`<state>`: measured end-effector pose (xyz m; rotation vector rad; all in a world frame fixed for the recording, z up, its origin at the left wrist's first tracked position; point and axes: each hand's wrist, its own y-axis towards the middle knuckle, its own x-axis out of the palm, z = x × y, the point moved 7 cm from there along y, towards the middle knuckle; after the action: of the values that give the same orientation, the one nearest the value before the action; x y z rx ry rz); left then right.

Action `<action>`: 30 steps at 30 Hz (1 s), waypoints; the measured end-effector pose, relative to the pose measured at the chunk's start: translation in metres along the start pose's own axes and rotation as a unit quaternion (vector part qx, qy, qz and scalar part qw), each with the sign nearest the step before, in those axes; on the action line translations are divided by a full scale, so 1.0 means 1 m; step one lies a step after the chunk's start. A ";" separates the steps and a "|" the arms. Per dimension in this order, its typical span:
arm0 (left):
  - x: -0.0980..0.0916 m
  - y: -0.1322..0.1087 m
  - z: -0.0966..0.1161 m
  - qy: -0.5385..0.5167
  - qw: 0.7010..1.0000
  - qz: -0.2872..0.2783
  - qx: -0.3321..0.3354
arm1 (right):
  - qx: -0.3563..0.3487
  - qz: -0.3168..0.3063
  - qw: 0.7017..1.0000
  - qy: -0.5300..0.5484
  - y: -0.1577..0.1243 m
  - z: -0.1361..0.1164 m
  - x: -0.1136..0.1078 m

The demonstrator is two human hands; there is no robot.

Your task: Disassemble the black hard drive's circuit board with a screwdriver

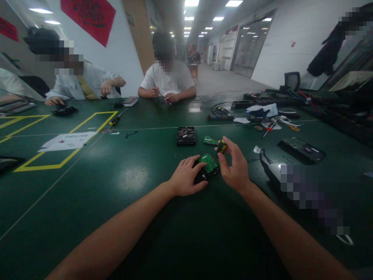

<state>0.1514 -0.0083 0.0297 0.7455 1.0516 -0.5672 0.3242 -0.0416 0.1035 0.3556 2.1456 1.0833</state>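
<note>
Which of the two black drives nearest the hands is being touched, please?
The nearer drive, topped by a green board, under the left hand; the farther drive lies alone, untouched.

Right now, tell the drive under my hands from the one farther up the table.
The near drive shows a green board on top; the far drive shows a dark face. The left hand holds the near drive, with the right hand gripping a screwdriver by it; the far drive lies untouched. Both are dark and lie flat on the table.
</note>
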 end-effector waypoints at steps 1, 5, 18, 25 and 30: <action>0.000 0.000 0.000 0.000 1.000 0.001 0.000 | -0.002 0.002 1.000 -0.001 0.000 -0.001 0.000; 0.000 0.000 0.001 0.002 1.000 0.004 0.002 | -0.012 0.024 0.999 -0.022 0.003 -0.005 -0.006; -0.002 -0.001 0.002 0.005 1.000 0.004 0.002 | -0.014 0.014 1.000 -0.010 0.003 -0.006 -0.005; -0.001 0.000 0.000 0.001 1.000 0.003 0.000 | -0.012 0.012 1.000 -0.021 0.002 -0.003 -0.004; 0.001 0.000 -0.001 -0.001 1.000 0.001 0.002 | -0.023 0.025 0.999 -0.029 0.005 -0.009 -0.007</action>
<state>0.1513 -0.0076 0.0286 0.7499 1.0468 -0.5681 0.3226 -0.0482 0.1144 0.4168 2.0673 1.1357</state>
